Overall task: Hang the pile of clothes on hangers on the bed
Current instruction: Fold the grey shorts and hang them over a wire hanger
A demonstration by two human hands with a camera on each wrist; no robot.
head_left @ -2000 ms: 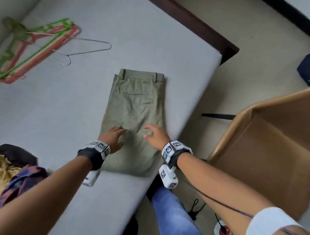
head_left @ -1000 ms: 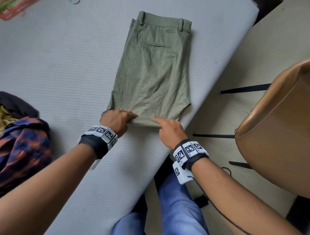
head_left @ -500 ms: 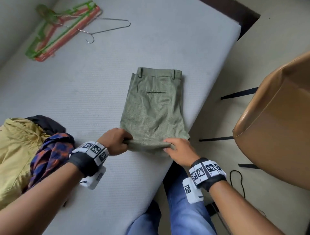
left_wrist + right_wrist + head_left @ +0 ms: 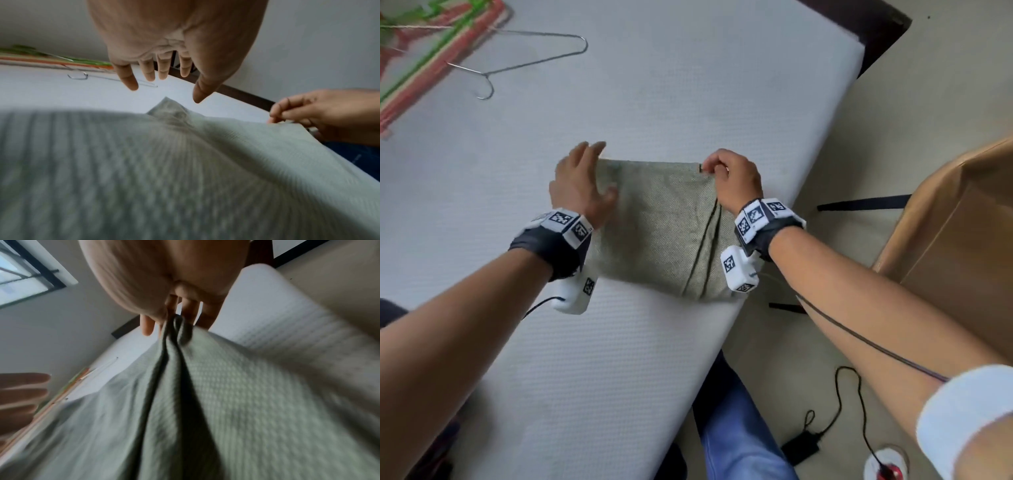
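Olive green trousers (image 4: 661, 233) lie folded over on the grey mattress (image 4: 688, 85) near its right edge. My right hand (image 4: 726, 174) pinches the far right corner of the fold; the right wrist view shows the cloth (image 4: 205, 402) bunched between its fingers (image 4: 189, 308). My left hand (image 4: 582, 181) hovers over the far left corner with fingers spread and holds nothing; in the left wrist view its fingers (image 4: 127, 78) hang above the trousers (image 4: 185, 162). A bare wire hanger (image 4: 530, 65) and red and green hangers (image 4: 431, 58) lie at the mattress's far left.
A tan chair (image 4: 962, 246) stands close on the right, beside the bed. A dark bed frame corner (image 4: 873, 31) shows at the far right. On the floor lie a black cable with an adapter (image 4: 801, 447). My blue-jeaned leg (image 4: 736, 435) is at the mattress edge.
Both hands carried the trouser hems away from me and folded them over the waistband. The left hand has let go and spread its fingers; the right hand still pinches the cloth.
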